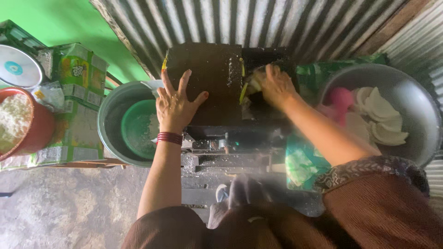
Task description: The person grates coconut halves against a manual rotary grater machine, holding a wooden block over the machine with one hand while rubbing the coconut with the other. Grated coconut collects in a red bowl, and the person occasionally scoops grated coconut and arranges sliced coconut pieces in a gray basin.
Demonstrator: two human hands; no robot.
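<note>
We see the left hand (176, 102) spread flat, gripping nothing, on the dark machine top (210, 78); just beside it, the right hand (275, 85) presses a pale coconut piece (253, 84) into the machine's opening.

A dark, boxy grating machine (210, 83) stands against the corrugated metal wall, its flat top speckled with white shavings. A pale piece of coconut (254, 84) sits at the opening on its right side, pressed down, mostly hidden under fingers.
</note>
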